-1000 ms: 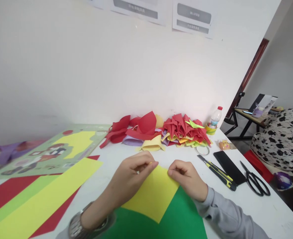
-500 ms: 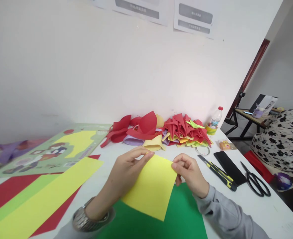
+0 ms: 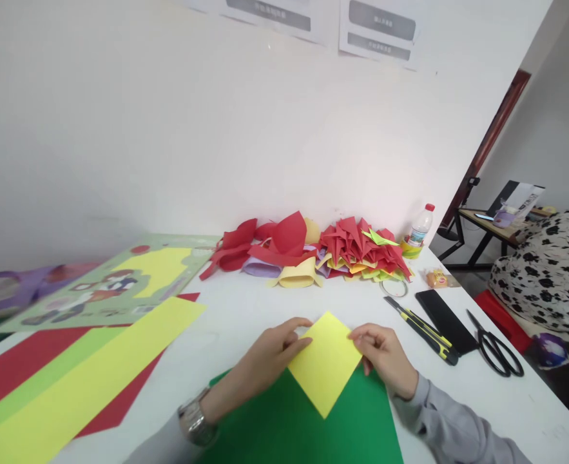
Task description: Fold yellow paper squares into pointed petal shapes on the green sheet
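Observation:
A square of yellow paper (image 3: 326, 366) is turned like a diamond, one corner pointing away and one towards me, over a green sheet (image 3: 303, 428). My left hand (image 3: 272, 354) pinches its upper left edge between thumb and fingers. On the upper right edge, my right hand (image 3: 385, 353) grips it the same way. A metal watch sits on my left wrist. Whether the square touches the green sheet cannot be made out.
Long yellow (image 3: 95, 380), light green and red strips lie at the left, below a printed mat (image 3: 91, 303). Folded red paper shapes (image 3: 356, 241) line the wall. A cutter (image 3: 424, 328), black bar (image 3: 446, 322), scissors (image 3: 495, 348) and bottle (image 3: 420, 227) are at the right.
The yellow square has turned into a diamond position and moved right and lower, flatter over the green sheet. Both hands moved nearer to me, the left one also rightwards.

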Demonstrator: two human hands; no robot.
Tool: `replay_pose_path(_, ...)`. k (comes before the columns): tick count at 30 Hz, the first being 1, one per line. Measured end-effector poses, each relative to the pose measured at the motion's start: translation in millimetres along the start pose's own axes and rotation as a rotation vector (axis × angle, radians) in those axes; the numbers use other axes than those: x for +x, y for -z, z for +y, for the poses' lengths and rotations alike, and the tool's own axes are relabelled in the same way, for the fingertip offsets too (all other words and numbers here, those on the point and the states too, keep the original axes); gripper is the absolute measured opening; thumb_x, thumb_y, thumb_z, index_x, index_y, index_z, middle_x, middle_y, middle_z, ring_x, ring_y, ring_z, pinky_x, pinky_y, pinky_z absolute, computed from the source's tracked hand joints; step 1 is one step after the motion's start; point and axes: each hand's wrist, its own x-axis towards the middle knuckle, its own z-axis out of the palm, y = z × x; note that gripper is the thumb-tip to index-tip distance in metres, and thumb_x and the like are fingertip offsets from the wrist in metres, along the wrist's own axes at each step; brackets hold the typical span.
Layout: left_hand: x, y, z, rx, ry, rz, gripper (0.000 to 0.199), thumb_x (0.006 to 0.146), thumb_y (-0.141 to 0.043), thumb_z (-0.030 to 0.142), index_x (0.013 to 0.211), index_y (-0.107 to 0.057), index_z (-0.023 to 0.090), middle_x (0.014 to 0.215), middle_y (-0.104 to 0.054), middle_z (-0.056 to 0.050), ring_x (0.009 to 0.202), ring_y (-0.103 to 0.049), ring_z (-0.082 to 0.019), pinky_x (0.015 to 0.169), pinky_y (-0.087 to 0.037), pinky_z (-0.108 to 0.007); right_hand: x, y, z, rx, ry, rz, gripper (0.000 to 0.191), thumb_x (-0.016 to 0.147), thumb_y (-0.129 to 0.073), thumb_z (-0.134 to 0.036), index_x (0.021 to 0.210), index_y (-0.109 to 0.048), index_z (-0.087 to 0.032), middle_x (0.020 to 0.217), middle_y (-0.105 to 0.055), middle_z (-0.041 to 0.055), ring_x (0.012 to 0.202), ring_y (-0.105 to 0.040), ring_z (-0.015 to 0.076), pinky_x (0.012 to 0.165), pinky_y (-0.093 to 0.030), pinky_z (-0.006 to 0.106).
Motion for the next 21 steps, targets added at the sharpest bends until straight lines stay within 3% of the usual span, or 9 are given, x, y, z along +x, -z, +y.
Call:
replay_pose_path(3,-14,-7.8,-15,0.105,-0.017,0.097,0.024,0.086,-0.048,0.033,0.1,-0.064,0.021,0.061,-0.058,0.003,0.053,-0.054,-0.016,0.052,-0.042,-0.026,-8,4,10,-0.076,-0.053,-0.169,0.034,0.076,-0.067,-0.048,0.087,-0.066,-0.015,0.045,-0.051,-0.0079,0.036,-0.05,0.0088,0.039,-0.032,0.019)
replay_pose_path(6,-26,-12.0,-18,0.136,-0.078,0.144,0.024,0.088,-0.047,0.035,0.098,-0.065,0.022,0.091,-0.067,-0.007,0.082,-0.062,-0.023,0.074,-0.05,-0.035,-13,10,8,-0.151,-0.048,-0.306,0.033,0.077,-0.067,-0.043,0.094,-0.066,-0.014,0.053,-0.055,-0.0057,0.046,-0.058,0.0111,0.047,-0.041,0.021)
replay_pose_path(9,-36,-16.8,-12,0.178,-0.284,0.041,0.02,0.087,-0.056,0.036,0.1,-0.066,0.024,0.104,-0.067,-0.008,0.096,-0.061,-0.025,0.084,-0.05,-0.035,-14,16,3,-0.228,-0.003,-0.411,0.03,0.079,-0.064,-0.033,0.101,-0.064,-0.014,0.057,-0.056,-0.0049,0.053,-0.061,0.0125,0.054,-0.046,0.024)
replay_pose_path(12,-43,-21.7,-5,0.292,-0.444,-0.072,0.044,0.076,-0.073,0.046,0.111,-0.061,0.022,0.114,-0.065,-0.011,0.102,-0.059,-0.028,0.086,-0.05,-0.04,-14,19,2,-0.275,0.004,-0.46,0.027,0.08,-0.061,-0.028,0.103,-0.064,-0.014,0.06,-0.058,-0.0031,0.054,-0.06,0.0124,0.056,-0.045,0.025)
replay_pose_path(15,-46,-24.8,-2,0.342,-0.453,-0.147,0.055,0.069,-0.078,0.048,0.113,-0.06,0.02,0.116,-0.066,-0.011,0.105,-0.058,-0.031,0.089,-0.048,-0.044,-12,21,3,-0.274,-0.02,-0.492,0.026,0.082,-0.058,-0.027,0.104,-0.064,-0.014,0.061,-0.06,-0.0019,0.054,-0.06,0.0122,0.053,-0.044,0.024)
replay_pose_path(21,-49,-26.5,1,0.369,-0.414,-0.165,0.037,0.072,-0.07,0.026,0.108,-0.062,0.02,0.115,-0.066,-0.009,0.107,-0.057,-0.03,0.093,-0.046,-0.045,-8,27,6,-0.298,0.018,-0.576,0.029,0.079,-0.063,-0.022,0.108,-0.065,-0.016,0.066,-0.065,-0.0008,0.058,-0.06,0.0117,0.057,-0.047,0.023)
